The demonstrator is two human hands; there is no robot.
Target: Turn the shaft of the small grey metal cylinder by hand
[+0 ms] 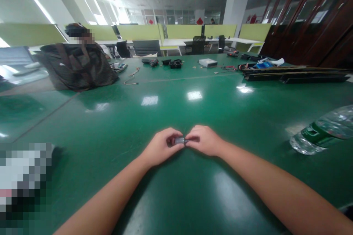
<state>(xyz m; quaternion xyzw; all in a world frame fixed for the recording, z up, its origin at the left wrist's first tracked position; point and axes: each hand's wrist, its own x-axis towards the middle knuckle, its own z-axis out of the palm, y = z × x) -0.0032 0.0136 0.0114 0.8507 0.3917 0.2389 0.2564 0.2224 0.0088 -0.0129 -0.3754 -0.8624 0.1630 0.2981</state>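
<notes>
Near the middle of the green table, my left hand [162, 147] is closed around a small silver cylinder [179, 141], thumb below and fingers above. From the right, my right hand [205, 140] pinches a thin dark piece at the cylinder's right end. The fingertips of both hands almost meet there. Fingers partly cover the cylinder, and its exact kind is too small to make out. Both forearms reach in from the bottom corners of the view.
A clear plastic bottle [317, 136] with a green label lies at the right. Across the green table [165, 114] stand a dark bag [82, 68], a power drill [150, 62], a white box [207, 62] and long black strips [292, 75]. A blurred object [24, 176] occupies the left front.
</notes>
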